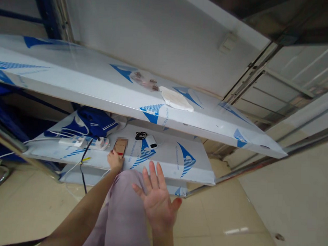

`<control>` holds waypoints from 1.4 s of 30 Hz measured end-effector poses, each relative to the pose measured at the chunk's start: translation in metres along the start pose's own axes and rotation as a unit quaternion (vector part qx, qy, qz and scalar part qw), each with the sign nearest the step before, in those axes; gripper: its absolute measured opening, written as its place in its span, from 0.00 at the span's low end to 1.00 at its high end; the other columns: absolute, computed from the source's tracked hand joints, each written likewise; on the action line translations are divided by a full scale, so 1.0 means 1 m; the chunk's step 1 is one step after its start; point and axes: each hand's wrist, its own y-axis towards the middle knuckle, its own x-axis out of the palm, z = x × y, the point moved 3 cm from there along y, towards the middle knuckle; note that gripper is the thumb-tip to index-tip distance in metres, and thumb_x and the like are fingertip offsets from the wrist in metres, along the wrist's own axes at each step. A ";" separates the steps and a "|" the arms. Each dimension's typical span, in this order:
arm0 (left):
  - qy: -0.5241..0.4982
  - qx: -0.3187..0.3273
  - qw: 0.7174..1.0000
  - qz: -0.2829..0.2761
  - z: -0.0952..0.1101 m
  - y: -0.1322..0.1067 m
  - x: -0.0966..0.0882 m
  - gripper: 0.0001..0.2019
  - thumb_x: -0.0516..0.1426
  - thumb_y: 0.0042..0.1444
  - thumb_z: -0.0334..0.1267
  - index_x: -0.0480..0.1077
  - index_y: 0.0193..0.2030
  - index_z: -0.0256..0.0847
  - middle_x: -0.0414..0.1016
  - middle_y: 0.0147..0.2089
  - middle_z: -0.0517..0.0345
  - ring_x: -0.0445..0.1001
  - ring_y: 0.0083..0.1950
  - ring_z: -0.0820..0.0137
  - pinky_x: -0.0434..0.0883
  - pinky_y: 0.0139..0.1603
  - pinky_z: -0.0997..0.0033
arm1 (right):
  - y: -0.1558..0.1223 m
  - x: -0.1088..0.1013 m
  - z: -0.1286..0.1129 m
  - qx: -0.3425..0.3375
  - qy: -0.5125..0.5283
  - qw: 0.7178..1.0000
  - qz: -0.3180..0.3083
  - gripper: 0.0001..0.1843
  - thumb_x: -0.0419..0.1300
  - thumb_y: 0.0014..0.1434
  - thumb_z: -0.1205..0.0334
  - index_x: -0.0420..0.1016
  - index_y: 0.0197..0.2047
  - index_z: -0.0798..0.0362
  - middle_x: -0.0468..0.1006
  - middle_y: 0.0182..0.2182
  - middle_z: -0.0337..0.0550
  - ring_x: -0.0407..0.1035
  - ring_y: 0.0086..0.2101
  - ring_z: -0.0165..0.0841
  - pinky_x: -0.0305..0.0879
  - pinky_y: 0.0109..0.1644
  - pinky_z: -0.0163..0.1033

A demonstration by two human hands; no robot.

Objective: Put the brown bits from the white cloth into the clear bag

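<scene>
On the lower shelf (178,167), one phone (119,148)

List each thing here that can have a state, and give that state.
Left hand, touching card
Right hand, open, fingers spread, empty
Card, lying on lower shelf
Power strip, plug inserted
Black cable, coiled
Blue cloth, crumpled
Upper shelf, film-covered

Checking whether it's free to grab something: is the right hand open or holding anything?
Open: the right hand is raised with its fingers spread apart, and nothing shows in it.
</scene>
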 end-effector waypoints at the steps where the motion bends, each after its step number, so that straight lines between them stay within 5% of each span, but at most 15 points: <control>1: -0.010 -0.011 1.000 0.008 -0.002 0.004 -0.002 0.31 0.55 0.49 0.34 0.52 0.58 0.22 0.60 0.57 0.24 0.60 0.61 0.42 0.60 0.55 0.53 | 0.000 -0.009 0.005 0.002 0.002 1.000 0.013 0.47 0.61 0.39 0.28 0.68 0.60 0.42 0.55 0.67 0.49 0.48 0.65 0.47 0.51 0.61 0.63; 5: -0.123 -0.064 0.990 0.009 -0.013 0.016 -0.020 0.38 0.64 0.40 0.33 0.53 0.58 0.25 0.66 0.53 0.30 0.65 0.58 0.45 0.64 0.49 0.61 | 0.012 -0.057 0.030 0.008 0.009 0.996 0.092 0.34 0.51 0.53 0.31 0.70 0.58 0.37 0.53 0.68 0.41 0.53 0.64 0.40 0.55 0.60 0.58; 8: -0.320 -0.143 0.936 -0.026 -0.023 0.015 -0.037 0.38 0.66 0.38 0.35 0.56 0.56 0.29 0.73 0.42 0.44 0.73 0.48 0.54 0.67 0.42 0.65 | 0.035 -0.094 0.056 0.011 -0.014 0.987 0.161 0.27 0.49 0.57 0.36 0.73 0.53 0.38 0.60 0.65 0.41 0.58 0.61 0.35 0.56 0.59 0.56; 13: -0.445 -0.138 0.881 -0.084 -0.034 -0.022 -0.059 0.30 0.66 0.41 0.43 0.62 0.50 0.39 0.73 0.31 0.59 0.73 0.33 0.68 0.69 0.35 0.70 | 0.086 -0.118 0.097 0.001 -0.019 0.977 0.214 0.27 0.53 0.53 0.34 0.74 0.49 0.39 0.71 0.57 0.45 0.67 0.54 0.36 0.61 0.53 0.57; 15: -0.560 -0.095 0.813 -0.133 -0.032 -0.047 -0.065 0.37 0.68 0.37 0.42 0.59 0.55 0.43 0.74 0.35 0.58 0.74 0.35 0.68 0.71 0.37 0.69 | 0.101 -0.112 0.104 -0.003 -0.033 0.975 0.221 0.30 0.52 0.51 0.31 0.71 0.50 0.38 0.71 0.56 0.43 0.67 0.53 0.37 0.63 0.51 0.58; 16: -0.575 -0.067 0.803 -0.143 -0.030 -0.061 -0.069 0.42 0.69 0.35 0.42 0.57 0.58 0.45 0.75 0.39 0.56 0.75 0.37 0.67 0.71 0.39 0.68 | 0.106 -0.106 0.104 -0.008 -0.045 0.975 0.219 0.32 0.50 0.51 0.29 0.70 0.52 0.37 0.71 0.57 0.42 0.67 0.53 0.38 0.64 0.50 0.58; 21: -0.523 0.099 0.838 -0.120 -0.013 -0.121 -0.091 0.57 0.70 0.28 0.38 0.45 0.66 0.49 0.70 0.54 0.48 0.72 0.54 0.58 0.69 0.56 0.58 | 0.106 -0.064 0.085 -0.052 -0.093 0.980 0.171 0.37 0.41 0.53 0.24 0.62 0.60 0.30 0.68 0.60 0.37 0.66 0.55 0.38 0.64 0.53 0.54; 26: -0.405 0.236 0.879 -0.084 0.001 -0.163 -0.099 0.49 0.68 0.35 0.37 0.50 0.64 0.55 0.66 0.58 0.45 0.68 0.60 0.53 0.67 0.60 0.49 | 0.075 -0.031 0.050 -0.169 -0.031 0.978 0.118 0.36 0.38 0.52 0.23 0.55 0.62 0.19 0.59 0.65 0.28 0.60 0.60 0.39 0.60 0.58 0.56; 31: -0.333 0.307 0.892 0.012 0.009 -0.194 -0.102 0.41 0.66 0.40 0.43 0.56 0.62 0.56 0.66 0.57 0.46 0.67 0.60 0.49 0.67 0.60 0.43 | 0.044 -0.008 0.018 -0.188 -0.017 0.974 0.128 0.43 0.33 0.53 0.24 0.44 0.68 0.28 0.54 0.68 0.39 0.63 0.59 0.43 0.60 0.58 0.55; 35: -0.286 0.359 0.884 0.085 0.020 -0.215 -0.113 0.38 0.66 0.41 0.45 0.59 0.61 0.57 0.69 0.55 0.48 0.70 0.57 0.50 0.71 0.55 0.44 | 0.032 0.016 -0.003 -0.181 0.041 0.978 0.099 0.48 0.45 0.48 0.22 0.48 0.68 0.30 0.56 0.67 0.44 0.66 0.56 0.48 0.64 0.55 0.58; 42: -0.214 0.452 0.851 0.160 0.042 -0.235 -0.139 0.29 0.66 0.45 0.40 0.65 0.55 0.39 0.73 0.50 0.44 0.74 0.51 0.56 0.74 0.49 0.56 | 0.020 0.039 -0.018 -0.188 0.104 0.972 0.098 0.44 0.55 0.45 0.25 0.58 0.64 0.29 0.62 0.64 0.40 0.70 0.52 0.46 0.72 0.45 0.55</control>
